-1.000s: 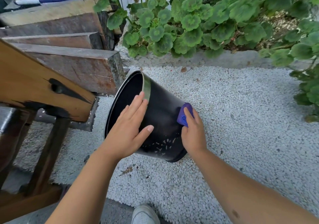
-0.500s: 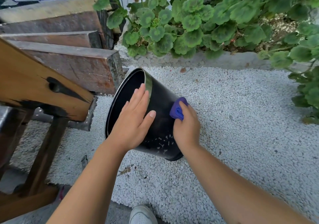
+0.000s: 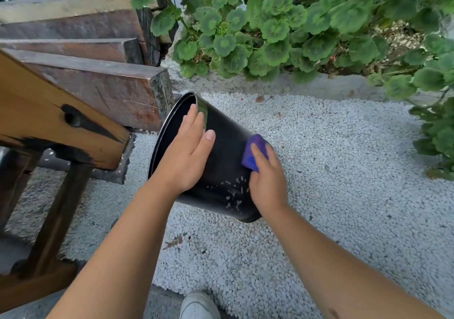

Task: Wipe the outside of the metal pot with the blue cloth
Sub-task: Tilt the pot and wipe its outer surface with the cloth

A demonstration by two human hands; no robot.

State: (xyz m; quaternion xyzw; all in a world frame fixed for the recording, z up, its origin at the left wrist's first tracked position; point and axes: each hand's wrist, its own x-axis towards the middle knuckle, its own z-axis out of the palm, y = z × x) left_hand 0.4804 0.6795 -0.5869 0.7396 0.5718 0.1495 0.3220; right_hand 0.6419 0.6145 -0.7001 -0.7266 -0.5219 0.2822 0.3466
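A black metal pot (image 3: 222, 161) lies tilted on white gravel, its open mouth facing up and left, its base toward me. My left hand (image 3: 186, 156) rests flat on the pot's upper side near the rim, fingers straight. My right hand (image 3: 266, 181) holds a bunched blue cloth (image 3: 253, 152) and presses it against the pot's right side. White specks dot the pot's wall near the base.
Stacked dark wooden beams (image 3: 98, 90) and a wooden bench (image 3: 49, 127) stand close on the left, nearly touching the pot's rim. Green leafy plants (image 3: 282, 31) fill a raised bed behind. White gravel (image 3: 344, 161) spreads to the right. A white shoe (image 3: 199, 306) shows at the bottom.
My right hand has slid the blue cloth back and forth along the pot's right side. The left hand stays on the pot near the rim.
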